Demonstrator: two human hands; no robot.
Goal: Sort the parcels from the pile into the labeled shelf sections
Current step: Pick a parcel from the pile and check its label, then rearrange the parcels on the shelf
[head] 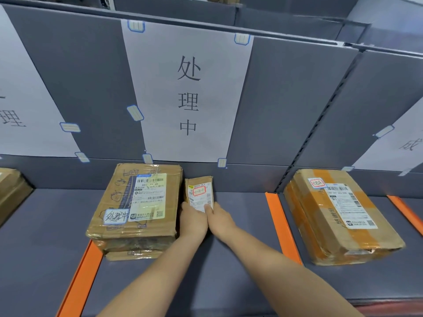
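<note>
Left hand [193, 219] and right hand [218, 219] are pinching the small parcel [199, 191] mid-frame on the shelf [240, 225], upright against the big box [135, 207]; released carelessly, it's probably toppling.

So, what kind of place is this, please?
Probably a parcel sorting station or courier depot. Grey metal shelving with orange dividers carries white paper section signs, and taped brown cardboard parcels with shipping labels sit below. Both hands hold a small labelled parcel.

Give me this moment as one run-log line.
phase: placing | item: small parcel | left hand: holds it | right hand: holds it | section: 处理中 sign | neighbour: large box beside
</note>
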